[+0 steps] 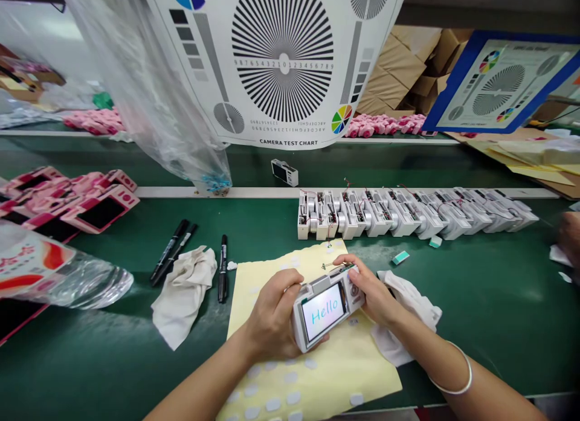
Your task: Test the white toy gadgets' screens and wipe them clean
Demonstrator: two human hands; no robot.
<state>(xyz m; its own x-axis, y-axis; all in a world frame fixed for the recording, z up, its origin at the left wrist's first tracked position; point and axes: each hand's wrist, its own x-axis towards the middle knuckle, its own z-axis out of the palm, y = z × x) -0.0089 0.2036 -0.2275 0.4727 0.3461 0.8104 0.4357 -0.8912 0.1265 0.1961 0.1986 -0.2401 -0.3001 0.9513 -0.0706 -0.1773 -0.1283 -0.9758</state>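
Observation:
Both my hands hold one small white camera [327, 306] above a yellow sheet [312, 372] dotted with pale stickers. Its lit screen faces me and reads "Hello". My left hand [272, 318] is wrapped round the camera's left end. My right hand [369, 291] grips the right end, fingers curled over the top edge. A silver bangle [453, 382] circles my right wrist.
A row of white camera bodies [408, 212] with red wires lies behind. Three black markers [190, 258] and a white cloth [183, 291] lie to the left, another cloth [410, 315] to the right. Pink cameras [77, 200] are stacked far left. A camera test chart [283, 64] hangs ahead. Another person's hand [570, 237] shows at the right edge.

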